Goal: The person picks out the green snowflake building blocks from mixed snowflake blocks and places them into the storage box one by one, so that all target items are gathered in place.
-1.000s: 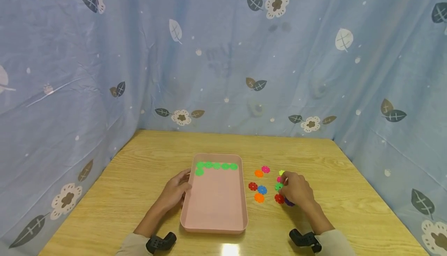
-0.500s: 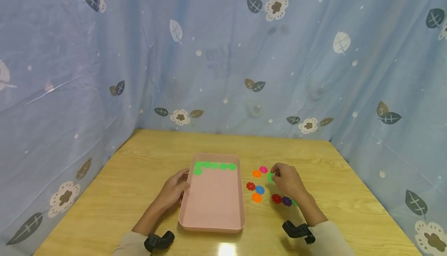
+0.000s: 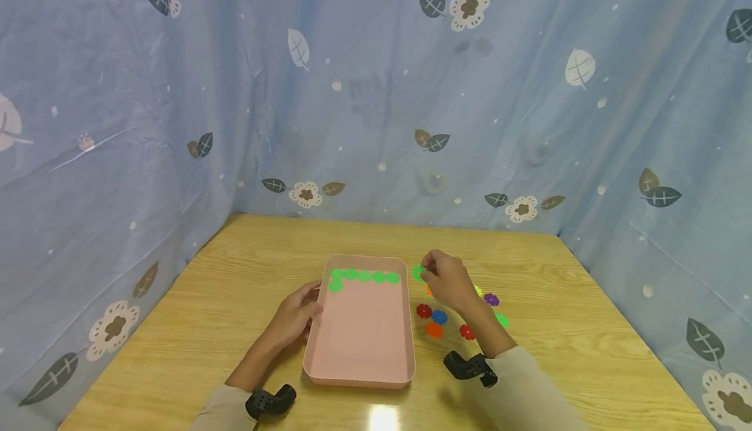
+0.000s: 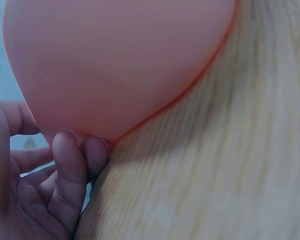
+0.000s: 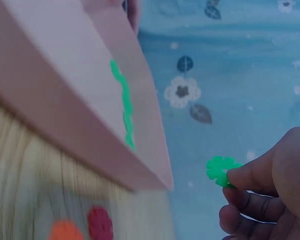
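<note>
A pink rectangular tray (image 3: 360, 346) lies on the table. Its far end bears a row of several green snowflake discs (image 3: 365, 275), one more sitting below the leftmost. My left hand (image 3: 296, 313) holds the tray's left side; in the left wrist view, curled fingers (image 4: 70, 165) meet its wall. Between thumb and forefinger my right hand (image 3: 451, 282) pinches another green snowflake disc (image 5: 221, 170), raised just outside the tray's far right corner.
Loose snowflake discs lie right of the tray: a dark red one (image 3: 424, 311), a blue one (image 3: 438, 317), an orange one (image 3: 435, 330), a purple one (image 3: 491, 299), a green one (image 3: 501, 319) and others partly hidden by the right arm. A patterned curtain (image 3: 376, 104) hangs behind the wooden table.
My right hand has picked up a green disc from among the loose ones and carried it left and away from me toward the tray. My left hand stays at the tray's side.
</note>
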`<action>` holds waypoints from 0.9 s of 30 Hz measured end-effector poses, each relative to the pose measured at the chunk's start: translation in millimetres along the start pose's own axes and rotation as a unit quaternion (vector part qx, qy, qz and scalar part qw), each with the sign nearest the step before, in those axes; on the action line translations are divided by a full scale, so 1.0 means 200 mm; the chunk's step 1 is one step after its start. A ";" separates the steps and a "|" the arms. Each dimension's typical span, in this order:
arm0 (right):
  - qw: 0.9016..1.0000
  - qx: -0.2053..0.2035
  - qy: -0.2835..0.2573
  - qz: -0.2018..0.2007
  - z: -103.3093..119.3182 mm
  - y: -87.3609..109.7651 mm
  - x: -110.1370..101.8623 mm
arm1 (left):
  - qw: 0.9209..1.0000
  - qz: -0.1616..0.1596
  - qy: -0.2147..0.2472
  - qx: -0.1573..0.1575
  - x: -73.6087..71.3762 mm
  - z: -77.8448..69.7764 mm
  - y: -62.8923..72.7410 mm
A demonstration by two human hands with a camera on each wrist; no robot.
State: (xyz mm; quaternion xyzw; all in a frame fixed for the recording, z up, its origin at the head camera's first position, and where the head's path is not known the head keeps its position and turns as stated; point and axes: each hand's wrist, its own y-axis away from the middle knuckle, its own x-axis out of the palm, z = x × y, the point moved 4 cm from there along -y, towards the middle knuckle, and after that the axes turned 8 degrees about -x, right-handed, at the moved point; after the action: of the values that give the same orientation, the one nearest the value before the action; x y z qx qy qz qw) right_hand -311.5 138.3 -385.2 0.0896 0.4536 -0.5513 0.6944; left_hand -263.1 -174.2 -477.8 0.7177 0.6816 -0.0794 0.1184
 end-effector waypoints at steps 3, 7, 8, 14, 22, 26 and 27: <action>1.000 -0.008 -0.022 0.003 0.04 -0.04 0.05 | 1.000 0.004 0.001 -0.002 0.00 -0.01 0.00; 0.998 -0.013 -0.056 0.004 0.09 -0.08 0.11 | 1.000 0.006 0.003 0.000 0.00 -0.01 -0.01; 0.998 -0.012 -0.063 0.004 0.11 -0.08 0.12 | 1.000 0.006 0.003 0.000 0.00 -0.01 -0.01; 0.997 -0.004 -0.076 0.006 0.15 -0.14 0.18 | 1.000 0.004 0.004 -0.003 0.00 0.00 -0.01; 0.996 -0.006 -0.084 0.016 0.15 -0.18 0.24 | 1.000 0.004 0.009 -0.004 0.00 0.00 0.00; 0.996 -0.006 -0.086 0.016 0.14 -0.20 0.27 | 1.000 0.002 0.005 -0.002 0.00 0.00 0.00; 0.996 -0.007 -0.087 0.016 0.14 -0.20 0.28 | 1.000 0.002 0.005 -0.002 0.00 0.00 0.00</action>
State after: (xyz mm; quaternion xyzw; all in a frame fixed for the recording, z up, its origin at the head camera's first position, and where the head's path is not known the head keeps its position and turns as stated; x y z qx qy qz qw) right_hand -331.3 67.3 -395.2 0.0437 0.3944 -0.5424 0.7405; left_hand -263.8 -174.1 -478.2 0.7193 0.6809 -0.0739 0.1163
